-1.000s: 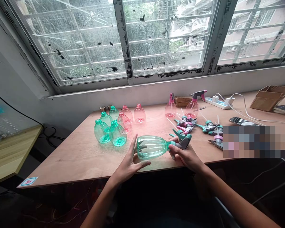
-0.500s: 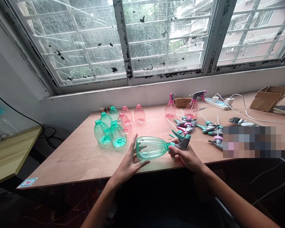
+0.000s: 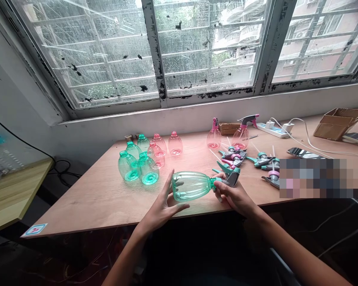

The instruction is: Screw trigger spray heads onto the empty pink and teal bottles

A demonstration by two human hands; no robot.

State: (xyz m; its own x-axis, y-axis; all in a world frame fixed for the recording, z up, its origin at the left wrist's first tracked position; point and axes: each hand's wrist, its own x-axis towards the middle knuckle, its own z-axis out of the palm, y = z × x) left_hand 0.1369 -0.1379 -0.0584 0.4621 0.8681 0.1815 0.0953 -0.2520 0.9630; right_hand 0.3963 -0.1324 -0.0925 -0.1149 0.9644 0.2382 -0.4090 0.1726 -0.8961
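Note:
A clear green spray bottle (image 3: 191,185) lies on its side in the air just above the front edge of the wooden table (image 3: 101,198). My left hand (image 3: 162,206) cups its base, fingers spread around the bottom. My right hand (image 3: 234,194) is closed around the bottle's neck and the green and grey trigger sprayer head (image 3: 228,178) fitted on it.
Several empty green (image 3: 137,167) and pink bottles (image 3: 167,145) stand at the back left. Two pink bottles with sprayers (image 3: 228,135) stand at the back, loose sprayer heads (image 3: 253,161) lie to the right. A power strip (image 3: 276,128), cables and a cardboard box (image 3: 338,121) are at the far right.
The bottle and both hands have stayed almost in place; the view shifted very slightly.

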